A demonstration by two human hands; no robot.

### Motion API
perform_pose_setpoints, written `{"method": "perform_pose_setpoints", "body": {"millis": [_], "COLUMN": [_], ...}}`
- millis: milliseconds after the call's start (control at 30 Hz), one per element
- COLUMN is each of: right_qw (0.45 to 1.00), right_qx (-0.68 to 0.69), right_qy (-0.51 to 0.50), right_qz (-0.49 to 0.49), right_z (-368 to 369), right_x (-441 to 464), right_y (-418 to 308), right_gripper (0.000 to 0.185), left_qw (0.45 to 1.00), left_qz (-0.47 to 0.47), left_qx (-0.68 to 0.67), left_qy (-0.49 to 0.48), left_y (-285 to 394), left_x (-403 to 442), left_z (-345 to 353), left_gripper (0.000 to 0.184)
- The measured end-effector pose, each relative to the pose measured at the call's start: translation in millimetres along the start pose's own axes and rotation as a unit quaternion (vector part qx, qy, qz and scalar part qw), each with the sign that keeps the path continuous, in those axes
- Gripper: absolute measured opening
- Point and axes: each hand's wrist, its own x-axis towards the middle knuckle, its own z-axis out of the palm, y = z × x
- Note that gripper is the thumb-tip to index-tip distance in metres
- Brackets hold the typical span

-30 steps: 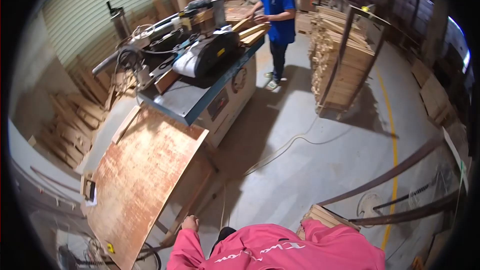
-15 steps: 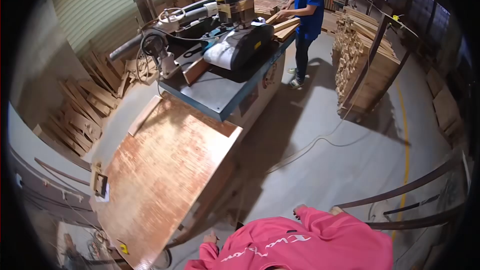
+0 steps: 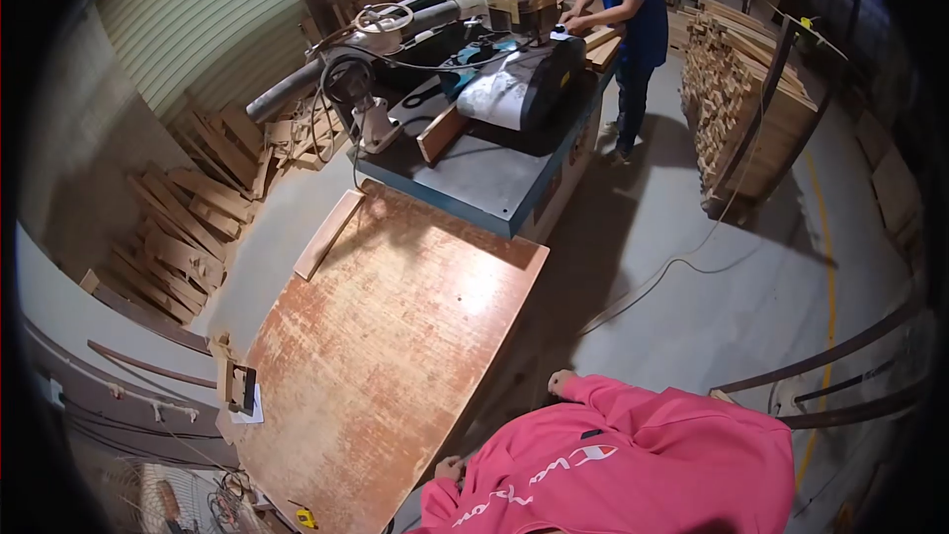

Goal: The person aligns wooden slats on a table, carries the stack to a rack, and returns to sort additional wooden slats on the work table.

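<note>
My left hand (image 3: 450, 468) is low beside the right edge of a worn wooden board table (image 3: 386, 316). Its fingers look loosely curled, and I see nothing in them. Farther right, above the floor, my right hand (image 3: 561, 382) sticks out of a pink sleeve (image 3: 613, 398), also curled, with no object visible in it. Beyond the table stands a woodworking machine with a dark metal top (image 3: 465, 173) and a roller feed unit (image 3: 519, 89). A reddish wood strip (image 3: 442, 133) lies on that top, against the feed unit.
A person in blue (image 3: 638, 20) leans at the machine's far end, near wooden strips (image 3: 603, 47). A tall stack of strips (image 3: 736, 104) stands on the right, with a cable (image 3: 652, 282) across the floor. Offcuts (image 3: 188, 227) lie left. A yellow tape measure (image 3: 306, 516) is near the front.
My view has shifted, so the table and machine appear farther right. Both my hands look more curled. The person in blue has leaned in, hands now near the feed unit.
</note>
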Motion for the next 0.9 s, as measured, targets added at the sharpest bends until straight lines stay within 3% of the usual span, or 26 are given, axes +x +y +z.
{"method": "perform_pose_setpoints", "body": {"millis": [33, 100, 167, 233, 267, 300, 367, 433, 467, 533, 667, 733, 800, 833, 900], "right_qw": [0.999, 0.998, 0.989, 0.952, 0.999, 0.962, 0.968, 0.968, 0.966, 0.966, 0.965, 0.976, 0.982, 0.982, 0.961], "right_qx": [0.029, 0.053, 0.051, 0.052, 0.018, -0.019, -0.075, -0.139, -0.148, -0.129, -0.112, -0.064, 0.094, 0.089, 0.233], "right_qy": [-0.013, -0.024, 0.064, 0.146, 0.042, -0.065, -0.054, -0.05, -0.058, -0.089, -0.107, -0.064, -0.04, -0.049, -0.093], "right_qz": [0.009, 0.016, -0.127, -0.265, -0.001, 0.263, 0.232, 0.203, 0.202, 0.205, 0.211, 0.199, 0.161, 0.16, 0.119], "right_z": [2, -1, -14, -25, -41, -60, -73, -87, -92, -98, -120, -125, -130, -132, -143], "right_x": [10, 13, 1, -2, 12, 28, 32, 36, 43, 67, 77, 77, 81, 86, 94], "right_y": [5, 20, 52, 70, 58, 44, 50, 53, 53, 57, 16, -5, -20, -28, -51], "right_gripper": [0.016, 0.016, 0.017, 0.018, 0.02, 0.021, 0.021, 0.022, 0.022, 0.021, 0.021, 0.019, 0.017, 0.017, 0.013], "left_qw": [0.99, 0.907, 0.749, 0.524, 0.524, 0.641, 0.829, 0.942, 0.939, 0.884, 0.704, 0.691, 0.707, 0.703, 0.667], "left_qz": [-0.122, -0.357, -0.565, -0.73, -0.73, -0.641, -0.423, -0.171, -0.175, -0.33, -0.61, -0.6, -0.601, -0.606, -0.621], "left_qx": [0.075, 0.216, 0.338, 0.429, 0.428, 0.408, 0.344, 0.258, 0.263, 0.313, 0.36, 0.403, 0.371, 0.371, 0.407], "left_qy": [0.016, 0.047, 0.075, 0.094, 0.097, 0.105, 0.12, 0.129, 0.136, 0.11, 0.047, 0.015, 0.031, 0.038, 0.059], "left_y": [8, 19, 26, 30, 29, 24, 11, 1, -2, -9, -28, -8, 28, 7, -40], "left_x": [-9, -21, -28, -28, -30, -29, -23, -20, -15, -8, 26, 80, 152, 134, 109], "left_z": [5, 12, 18, 23, 24, 24, 31, 43, 46, 43, 53, 63, 73, 61, 44], "left_gripper": [0.02, 0.023, 0.027, 0.03, 0.03, 0.031, 0.032, 0.033, 0.033, 0.035, 0.041, 0.039, 0.033, 0.033, 0.024]}}
